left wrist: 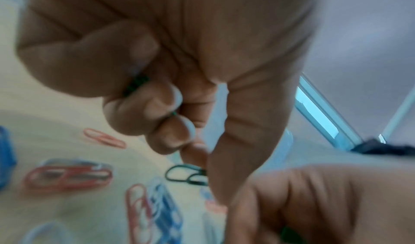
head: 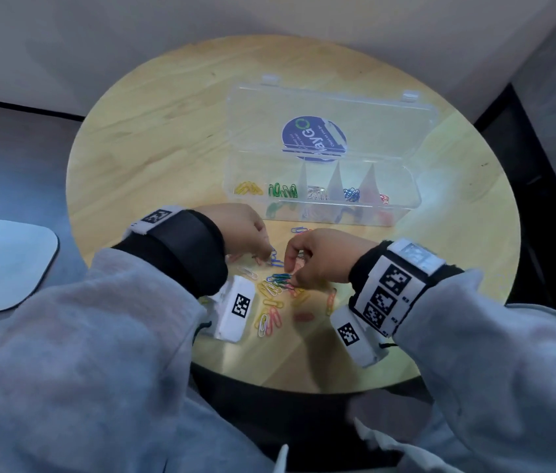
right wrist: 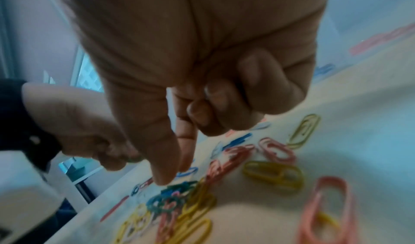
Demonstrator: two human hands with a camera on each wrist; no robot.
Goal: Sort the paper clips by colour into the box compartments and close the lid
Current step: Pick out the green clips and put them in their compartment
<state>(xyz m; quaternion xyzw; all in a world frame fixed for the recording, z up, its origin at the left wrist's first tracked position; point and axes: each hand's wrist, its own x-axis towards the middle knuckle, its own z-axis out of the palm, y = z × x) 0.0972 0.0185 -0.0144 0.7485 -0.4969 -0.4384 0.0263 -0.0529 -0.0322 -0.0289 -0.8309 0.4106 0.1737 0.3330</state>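
Sleeves, grey, two, fill the near foot of the head view; wrist bands with printed markers sit above them.

Left hand (head: 235,230): fingers curled into the palm, with green clips (left wrist: 136,85) tucked in the fold, as I see them in the left wrist view. Index and thumb reach down toward a dark green clip (left wrist: 186,175) on the table; whether they touch it I cannot tell.

Right hand (head: 321,257): outer fingers curled and, as far as the right wrist view shows, holding nothing; thumb and index stretched down, tips just above the green-and-blue tangle (right wrist: 172,194). No grip yet that I can see.

Loose clips (head: 275,302): mixed pile of yellow, pink, red, white, blue and green, on the round wooden table (head: 153,131), directly under and nearer me than both hands.

Box (head: 321,196): clear, lid open and leaning back, long axis running left to right across the table, beyond the hands and slightly to my right. Compartments left to right hold yellow, green, pale, blue and red clips.

Judgement: the coming move turns on the green compartment (head: 282,192). It lies straight ahead of the hands, second from the box's left end, and my left hand, already loaded with green, is the nearer one to carry there. Sorting looks well short of halfway.
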